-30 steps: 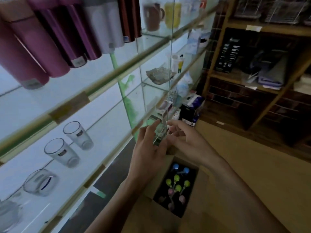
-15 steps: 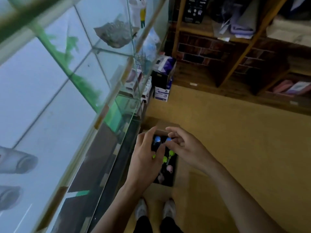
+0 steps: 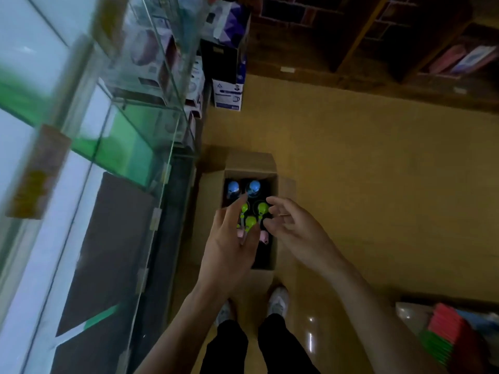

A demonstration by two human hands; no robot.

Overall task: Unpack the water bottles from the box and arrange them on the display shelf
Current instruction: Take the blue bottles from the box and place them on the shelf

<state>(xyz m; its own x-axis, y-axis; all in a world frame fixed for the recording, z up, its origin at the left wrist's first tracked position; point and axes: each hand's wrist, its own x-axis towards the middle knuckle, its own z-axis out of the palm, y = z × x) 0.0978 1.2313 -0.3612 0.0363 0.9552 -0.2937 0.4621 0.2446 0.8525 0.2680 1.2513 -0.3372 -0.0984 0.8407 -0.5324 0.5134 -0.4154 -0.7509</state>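
Note:
An open cardboard box (image 3: 272, 168) stands on the floor in front of my feet. Inside it stand several water bottles seen from above: two with blue lids (image 3: 253, 187), three with lime-green lids (image 3: 262, 208) and pink ones (image 3: 264, 237) nearer me. My left hand (image 3: 229, 244) hovers over the box's left half with its fingers spread and relaxed, holding nothing. My right hand (image 3: 293, 228) hovers over the box's right edge, fingers loosely bent and empty. The glass display shelf (image 3: 108, 109) rises at the left.
Boxed goods (image 3: 228, 63) are stacked on the floor beyond the cardboard box, beside the glass case. Wooden shelving (image 3: 378, 36) lines the far wall. Red and green flat packs (image 3: 445, 336) lie at the lower right. The floor is tan.
My head has tilted down from the glass shelves to the box on the floor. Both hands have left the shelf edge, lowered over the box and spread a little apart.

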